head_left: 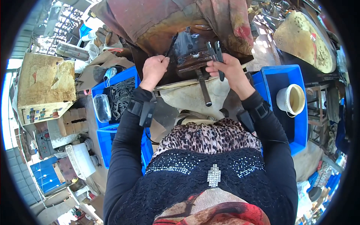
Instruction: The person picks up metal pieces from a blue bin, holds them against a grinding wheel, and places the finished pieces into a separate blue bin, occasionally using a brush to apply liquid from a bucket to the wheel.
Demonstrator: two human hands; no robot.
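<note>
In front of me a dark metal fixture [195, 63] like a vise sits under a shiny, wet-looking metal block, with a rod handle [203, 89] pointing toward me. My left hand [154, 69], left of the fixture, is closed around a thin dark metal strip [173, 44] that points up and away. On the other side my right hand [229, 70] pinches dark flat metal pieces [216, 55] with shiny tips. They stand beside the fixture's right edge; whether they are joined cannot be told.
A blue bin [98, 89] at left holds many dark metal strips [122, 98] and a clear plastic tub [102, 108]. Another blue bin [265, 86] at right holds a white bucket [290, 99]. Stained cloth [157, 18] drapes beyond the fixture. A worn box [47, 80] stands far left.
</note>
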